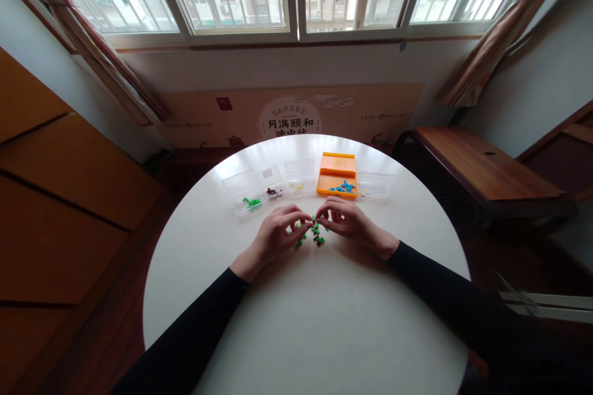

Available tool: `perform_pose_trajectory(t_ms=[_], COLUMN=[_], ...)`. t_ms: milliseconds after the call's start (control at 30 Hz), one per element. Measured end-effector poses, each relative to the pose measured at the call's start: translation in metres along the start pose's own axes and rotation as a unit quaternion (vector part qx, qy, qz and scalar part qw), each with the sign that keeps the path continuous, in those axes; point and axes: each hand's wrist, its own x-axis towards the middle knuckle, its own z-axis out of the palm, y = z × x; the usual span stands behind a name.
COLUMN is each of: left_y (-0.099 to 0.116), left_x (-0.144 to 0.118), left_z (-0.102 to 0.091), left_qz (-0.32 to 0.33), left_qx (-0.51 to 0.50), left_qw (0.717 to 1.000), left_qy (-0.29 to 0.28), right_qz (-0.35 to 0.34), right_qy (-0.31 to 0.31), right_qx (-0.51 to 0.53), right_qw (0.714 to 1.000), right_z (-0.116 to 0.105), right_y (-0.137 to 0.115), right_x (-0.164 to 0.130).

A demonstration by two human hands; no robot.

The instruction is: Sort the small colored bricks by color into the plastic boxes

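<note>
Over the middle of the table, my left hand (pixel 278 231) and my right hand (pixel 348 222) meet with their fingertips. Both are closed in a pinch on a small green plastic piece (pixel 314 220); its exact shape is too small to make out. Right beneath the fingers lies a loose pile of small green and brown pieces (pixel 318 238), partly hidden by my left hand. Just beyond my right hand sits an orange case (pixel 338 163), its lid folded back, with small blue pieces (pixel 343 187) in its front half.
Clear plastic boxes stand in a row along the far side of the white round table (pixel 296 333). They hold green pieces (pixel 251 202), dark brown pieces (pixel 272 192) and yellow pieces (pixel 297 187). Another clear box (pixel 374 185) is right of the orange case. A wooden bench (pixel 477 160) stands at right.
</note>
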Motion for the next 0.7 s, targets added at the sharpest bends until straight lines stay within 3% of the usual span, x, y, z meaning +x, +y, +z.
perform_pose_trajectory(t_ms=[700], left_y=[0.0007], left_x=[0.0023], left_z=[-0.0007], left_qz=[-0.011], left_qx=[-0.171], left_qw=[0.984], left_qy=[-0.052], right_qz=[-0.051], right_qy=[-0.038], right_qx=[-0.016], right_qw=[0.998], right_z=[0.0020], right_y=[0.0074], right_x=[-0.0052])
